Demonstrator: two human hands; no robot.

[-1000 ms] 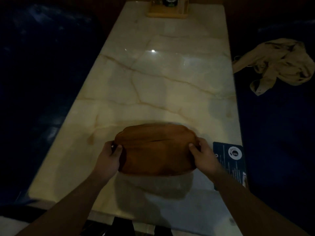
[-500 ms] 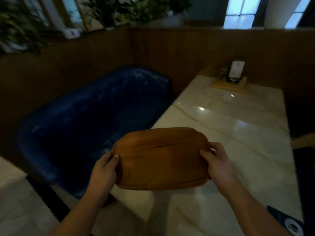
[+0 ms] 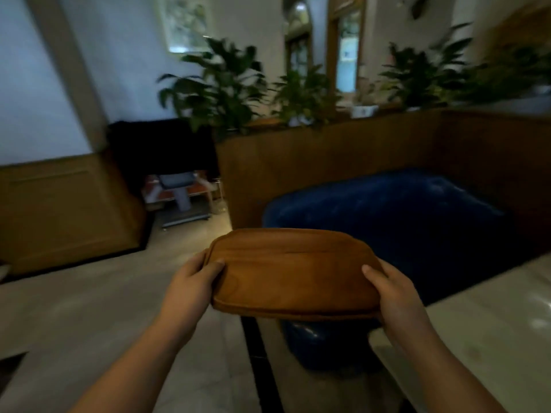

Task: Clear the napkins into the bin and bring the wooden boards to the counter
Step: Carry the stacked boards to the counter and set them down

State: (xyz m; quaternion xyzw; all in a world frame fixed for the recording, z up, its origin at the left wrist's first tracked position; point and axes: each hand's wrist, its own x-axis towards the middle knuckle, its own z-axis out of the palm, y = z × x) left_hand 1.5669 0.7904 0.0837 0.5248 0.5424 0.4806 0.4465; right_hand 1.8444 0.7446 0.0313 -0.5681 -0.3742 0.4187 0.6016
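I hold a stack of brown oval wooden boards (image 3: 293, 272) level in front of me, lifted clear of the table. My left hand (image 3: 195, 277) grips the left end with the thumb on top. My right hand (image 3: 390, 289) grips the right end the same way. A seam across the top suggests two boards stacked. No napkins or bin are in view.
The marble table's corner (image 3: 489, 329) lies at lower right. A blue padded seat (image 3: 396, 219) sits behind the boards, backed by a wooden partition (image 3: 328, 156) topped with potted plants (image 3: 226, 81). Pale tiled floor (image 3: 89, 308) opens to the left toward a wood-panelled wall and a dark cart (image 3: 176, 186).
The boards came up off the marble table in both hands. My view swung left, from the tabletop to the blue seat, partition and open floor.
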